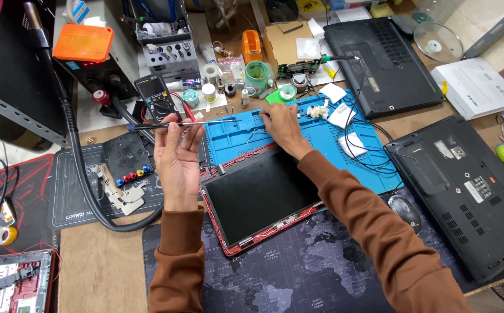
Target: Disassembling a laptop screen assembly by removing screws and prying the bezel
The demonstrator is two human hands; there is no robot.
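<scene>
Pinching a thin black tool (182, 123) crosswise between its fingertips, the left hand (176, 153) is raised above the desk; the right hand (281, 124) rests fingers-down on the blue mat (327, 145) beside the screen panel (257, 194).

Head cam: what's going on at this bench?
A person is working at a cluttered electronics bench. The left hand holds a thin screwdriver-like tool up, level, by its shaft. The right hand rests fingertips-down on the blue work mat, near some thin wires. A red-framed laptop screen panel lies flat, partly on that mat, just below both hands. Two closed black laptops lie bottom-up to the right, and a multimeter sits behind the tool.
</scene>
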